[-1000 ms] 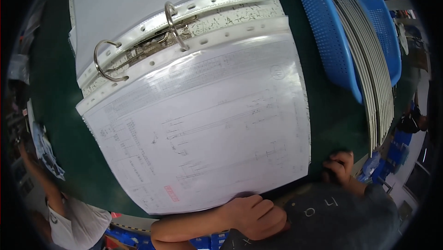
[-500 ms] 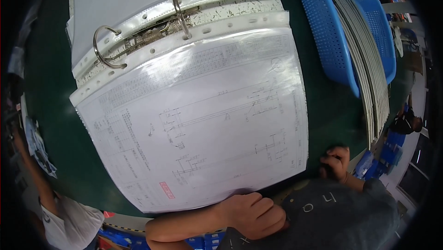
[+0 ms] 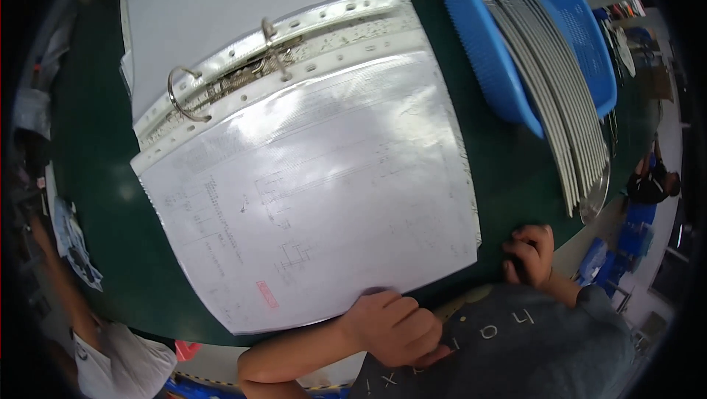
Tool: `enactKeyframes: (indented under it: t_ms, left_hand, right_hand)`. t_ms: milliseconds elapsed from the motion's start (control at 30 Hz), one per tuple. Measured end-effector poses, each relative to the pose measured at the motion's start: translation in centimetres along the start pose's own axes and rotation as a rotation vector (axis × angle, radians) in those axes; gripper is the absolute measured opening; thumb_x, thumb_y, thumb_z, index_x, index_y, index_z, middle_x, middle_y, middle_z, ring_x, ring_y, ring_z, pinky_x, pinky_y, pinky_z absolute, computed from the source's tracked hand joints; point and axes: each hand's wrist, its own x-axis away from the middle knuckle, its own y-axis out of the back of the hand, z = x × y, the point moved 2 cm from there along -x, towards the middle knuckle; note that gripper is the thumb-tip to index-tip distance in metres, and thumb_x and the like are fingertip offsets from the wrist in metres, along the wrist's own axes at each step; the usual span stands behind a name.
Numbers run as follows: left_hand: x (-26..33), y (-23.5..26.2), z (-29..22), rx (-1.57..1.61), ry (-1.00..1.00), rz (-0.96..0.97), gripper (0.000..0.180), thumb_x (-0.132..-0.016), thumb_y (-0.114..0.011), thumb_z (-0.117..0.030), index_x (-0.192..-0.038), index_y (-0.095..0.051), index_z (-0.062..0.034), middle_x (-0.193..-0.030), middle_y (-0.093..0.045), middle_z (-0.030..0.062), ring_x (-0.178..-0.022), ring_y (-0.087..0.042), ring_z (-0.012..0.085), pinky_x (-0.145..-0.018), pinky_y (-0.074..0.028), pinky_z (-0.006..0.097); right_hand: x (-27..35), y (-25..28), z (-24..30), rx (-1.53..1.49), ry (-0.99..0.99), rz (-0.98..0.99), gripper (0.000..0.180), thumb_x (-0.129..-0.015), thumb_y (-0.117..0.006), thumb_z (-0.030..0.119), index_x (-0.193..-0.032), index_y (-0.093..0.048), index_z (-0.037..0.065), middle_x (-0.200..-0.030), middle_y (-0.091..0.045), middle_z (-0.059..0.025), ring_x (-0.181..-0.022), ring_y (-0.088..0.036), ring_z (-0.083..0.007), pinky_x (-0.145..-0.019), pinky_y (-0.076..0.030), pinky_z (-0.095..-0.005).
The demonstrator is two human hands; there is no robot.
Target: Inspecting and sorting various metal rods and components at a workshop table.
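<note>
An open ring binder lies in front of me, with a printed drawing sheet (image 3: 317,200) in a clear punched sleeve on its near side. Two metal rings (image 3: 171,89) pass through the holes of the sleeves. My left hand (image 3: 394,327) is curled into a loose fist, knuckles up, at the sheet's near edge and against my dark shirt. No object shows in it. My right hand (image 3: 530,253) rests at the table edge, right of the binder, with its fingers bent inward and nothing visible between them.
A blue perforated basket (image 3: 486,67) stands at the back right, with several long grey strips (image 3: 552,89) sticking out toward me. A clear rounded piece (image 3: 595,196) is at their near end. The table (image 3: 103,237) is green. Another person's arm (image 3: 62,274) is at the left; someone stands far right.
The view has shifted, so the basket and strips appear further left and the binder rings lower. Glare covers more of the sheet. Both hands keep nearly the same pose.
</note>
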Motion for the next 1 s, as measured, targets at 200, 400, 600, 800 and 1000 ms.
enactKeyframes:
  t_ms: [200,400,600,800,1000]
  left_hand:
    - [0.1,1.7,3.6,0.086,0.059,0.24,0.027,-0.074,-0.054,-0.026,-0.084,-0.067,-0.0051,-0.063,-0.048,0.0024,-0.051,-0.047,0.0181,-0.045,-0.038,0.03]
    - [0.1,1.1,7.0,-0.174,-0.074,0.014,0.046,-0.079,-0.064,-0.008,-0.122,-0.05,-0.0038,-0.075,-0.061,0.0081,-0.057,-0.057,0.0219,-0.049,-0.043,0.031]
    - [-3.5,-1.4,6.4,-0.318,-0.268,0.195,0.058,-0.075,-0.072,-0.007,-0.125,-0.044,-0.0067,-0.08,-0.063,0.009,-0.061,-0.06,0.0237,-0.052,-0.045,0.031]
    - [-9.6,-4.8,5.2,-0.215,-0.11,0.048,0.047,-0.073,-0.071,-0.011,-0.115,-0.053,0.0006,-0.091,-0.063,0.0154,-0.075,-0.062,0.0298,-0.067,-0.05,0.035]
    - [-19.9,-7.7,5.5,-0.42,-0.018,0.156,0.039,-0.07,-0.07,-0.013,-0.105,-0.059,-0.0016,-0.1,-0.059,0.0147,-0.088,-0.058,0.0322,-0.074,-0.047,0.038]
  right_hand:
    - [-3.3,-2.4,-0.7,-0.047,0.048,-0.083,0.033,-0.066,-0.066,0.014,-0.098,-0.062,0.01,-0.097,-0.057,-0.0081,-0.075,-0.054,-0.0247,-0.064,-0.041,-0.0363]
    - [-7.6,-4.7,-0.9,-0.247,0.125,-0.253,0.035,-0.073,-0.068,0.021,-0.105,-0.061,0.01,-0.1,-0.06,-0.0063,-0.078,-0.058,-0.0214,-0.065,-0.044,-0.0346]
    - [-9.9,-5.2,0.5,-0.564,0.33,-0.402,0.03,-0.074,-0.071,0.017,-0.101,-0.063,0.007,-0.086,-0.064,-0.0037,-0.072,-0.063,-0.0215,-0.06,-0.047,-0.0323]
    - [-8.7,0.7,-3.9,-0.42,0.258,-0.645,0.022,-0.069,-0.072,0.011,-0.09,-0.066,0.008,-0.079,-0.065,-0.003,-0.066,-0.062,-0.0207,-0.058,-0.046,-0.0321]
    - [-7.6,4.8,-11.2,-0.195,-0.047,-0.867,0.029,-0.063,-0.071,0.0,-0.09,-0.065,0.008,-0.081,-0.066,-0.0046,-0.066,-0.062,-0.0208,-0.059,-0.043,-0.0326]
